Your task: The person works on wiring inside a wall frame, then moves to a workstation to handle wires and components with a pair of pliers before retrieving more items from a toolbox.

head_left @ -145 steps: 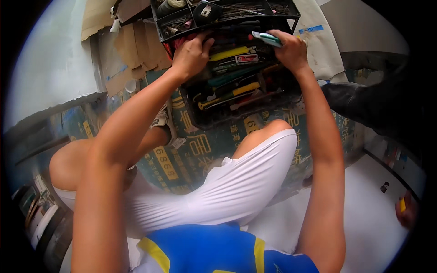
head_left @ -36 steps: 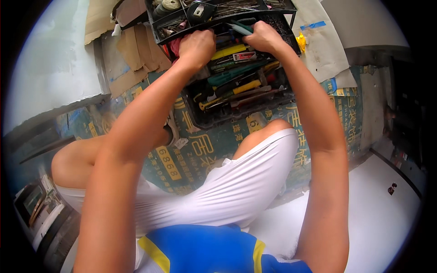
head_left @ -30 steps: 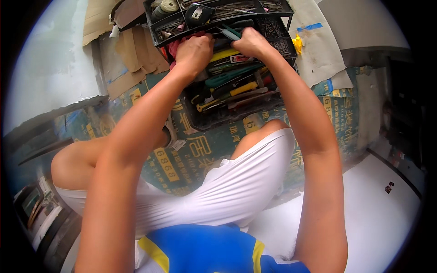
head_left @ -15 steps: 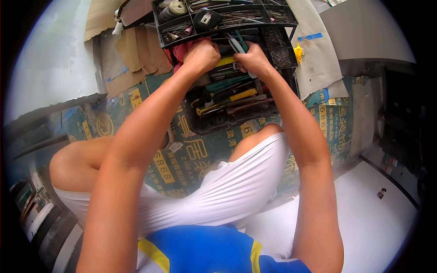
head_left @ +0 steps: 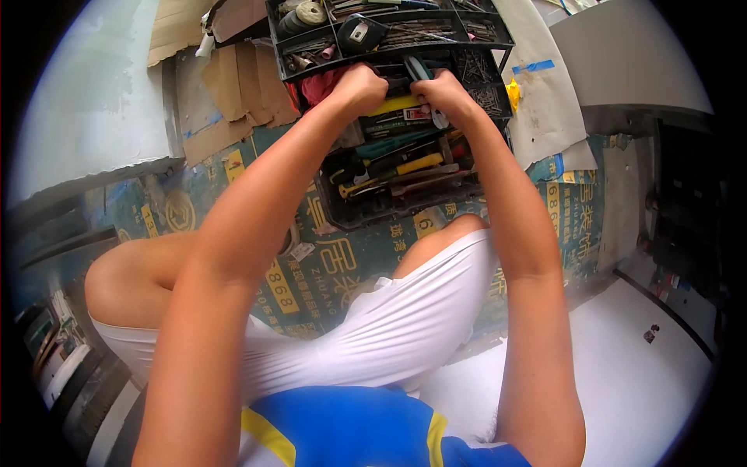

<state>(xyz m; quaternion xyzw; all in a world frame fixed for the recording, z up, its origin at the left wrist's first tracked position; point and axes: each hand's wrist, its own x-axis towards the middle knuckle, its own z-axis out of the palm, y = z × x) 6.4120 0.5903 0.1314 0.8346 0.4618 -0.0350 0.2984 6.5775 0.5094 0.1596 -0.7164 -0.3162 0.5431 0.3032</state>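
Observation:
Both hands reach into a black toolbox [head_left: 389, 208] standing in front of my crossed legs. My right hand [head_left: 447, 96] is closed around a tool with grey and teal handles [head_left: 418, 68]; its exact kind does not show. Beside a red cloth [head_left: 317, 86], my left hand [head_left: 362, 89] is curled shut with the knuckles up, and whatever is in its fingers is hidden. Between and below the hands lie a yellow-and-black packet [head_left: 393, 106], a yellow-handled tool [head_left: 420, 163] and several other hand tools.
The raised upper tray [head_left: 397, 53] holds a tape measure [head_left: 362, 33], drill bits [head_left: 416, 33] and a spool [head_left: 311, 12]. Screws fill side compartments [head_left: 487, 101]. Cardboard [head_left: 245, 86] lies left, a pale sheet [head_left: 537, 101] right, with a small yellow object [head_left: 513, 95]. Green printed sheeting [head_left: 311, 265] covers the floor.
The tool in my right hand has turned, and its two spread handles now appear close together. Both hands have shifted slightly to the right.

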